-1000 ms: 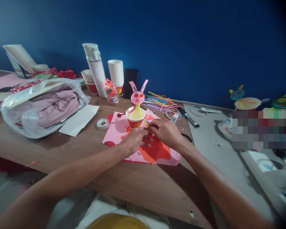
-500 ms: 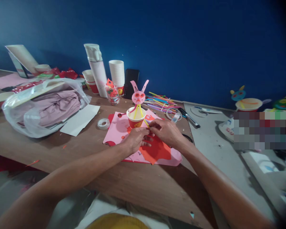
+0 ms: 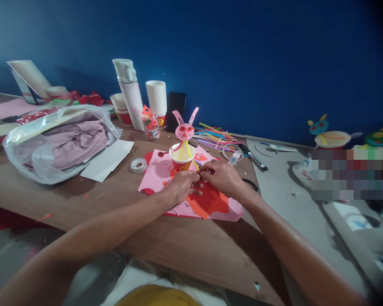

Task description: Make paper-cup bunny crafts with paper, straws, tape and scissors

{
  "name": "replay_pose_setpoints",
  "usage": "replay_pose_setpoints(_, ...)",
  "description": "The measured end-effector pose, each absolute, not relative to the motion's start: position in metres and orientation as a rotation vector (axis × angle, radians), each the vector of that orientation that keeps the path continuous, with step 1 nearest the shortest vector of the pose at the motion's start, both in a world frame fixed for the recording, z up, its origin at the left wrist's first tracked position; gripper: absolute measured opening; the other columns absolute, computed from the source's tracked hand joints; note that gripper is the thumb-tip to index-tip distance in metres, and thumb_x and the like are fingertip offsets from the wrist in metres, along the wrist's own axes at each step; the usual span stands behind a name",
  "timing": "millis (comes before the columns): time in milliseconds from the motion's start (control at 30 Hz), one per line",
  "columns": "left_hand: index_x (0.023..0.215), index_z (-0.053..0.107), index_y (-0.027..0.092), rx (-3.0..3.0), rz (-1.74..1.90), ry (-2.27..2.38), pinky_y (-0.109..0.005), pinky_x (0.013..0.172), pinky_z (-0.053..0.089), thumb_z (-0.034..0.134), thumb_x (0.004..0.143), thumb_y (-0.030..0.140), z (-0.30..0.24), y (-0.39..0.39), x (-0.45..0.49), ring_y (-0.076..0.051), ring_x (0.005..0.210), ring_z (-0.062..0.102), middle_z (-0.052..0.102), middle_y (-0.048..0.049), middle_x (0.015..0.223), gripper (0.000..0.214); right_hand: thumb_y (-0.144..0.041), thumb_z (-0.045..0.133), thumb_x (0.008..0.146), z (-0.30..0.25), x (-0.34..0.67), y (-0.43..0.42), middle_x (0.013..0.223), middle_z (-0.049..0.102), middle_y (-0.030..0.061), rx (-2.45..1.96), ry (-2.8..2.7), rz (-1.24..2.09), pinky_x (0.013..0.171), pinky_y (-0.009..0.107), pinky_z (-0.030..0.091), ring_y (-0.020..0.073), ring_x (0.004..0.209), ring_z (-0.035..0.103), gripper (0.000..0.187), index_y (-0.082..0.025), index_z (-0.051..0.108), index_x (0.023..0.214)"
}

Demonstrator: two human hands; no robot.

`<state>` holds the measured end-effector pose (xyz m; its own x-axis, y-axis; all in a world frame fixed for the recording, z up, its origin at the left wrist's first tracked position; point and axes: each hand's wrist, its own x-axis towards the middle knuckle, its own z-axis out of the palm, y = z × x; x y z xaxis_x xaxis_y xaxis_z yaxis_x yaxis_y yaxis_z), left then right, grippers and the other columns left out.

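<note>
My left hand point(image 3: 181, 187) and my right hand point(image 3: 221, 174) meet just in front of a red-and-white paper cup point(image 3: 181, 165). Both pinch at the end of a thin yellow strip point(image 3: 195, 165) that comes from the cup's right side; any smaller piece between the fingertips is hidden. The left hand's lower fingers are loosely spread. Above the cup stands a pink paper rabbit head point(image 3: 184, 132) with two long ears, held up by yellow strips inside the cup. A pink strip hangs over the rim to the left, ending in a small red dotted disc point(image 3: 160, 153).
Pink sheets point(image 3: 151, 174) and an orange-red paper piece point(image 3: 209, 202) lie under my hands. Around them are a tape roll point(image 3: 138, 165), coloured sticks point(image 3: 215, 136), a black marker point(image 3: 253, 158), a plastic bag point(image 3: 60, 144), a white flask point(image 3: 129, 95) and stacked cups point(image 3: 156, 97).
The rabbit head has shifted slightly left and tilted a little. Both hands stay pinched together in nearly the same place, with only small finger movements.
</note>
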<state>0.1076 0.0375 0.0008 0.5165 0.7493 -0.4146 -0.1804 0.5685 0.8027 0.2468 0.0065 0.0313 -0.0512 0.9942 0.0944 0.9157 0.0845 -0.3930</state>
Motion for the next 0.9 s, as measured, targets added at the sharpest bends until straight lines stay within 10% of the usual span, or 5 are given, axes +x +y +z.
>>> replay_pose_setpoints(900,0.067,0.055,0.009,0.645,0.536,0.814,-0.021,0.046,0.047,0.045,0.077,-0.003,0.001,0.045,0.106,-0.01,0.048,0.057,0.054,-0.0008,0.052,0.018,-0.024,0.05,0.074,0.015,0.244,0.011,0.086,0.069,0.0008,-1.925,-1.918,0.249,0.064,0.024,0.038,0.0162,0.078,0.061,0.02,-0.023,0.068,0.081)
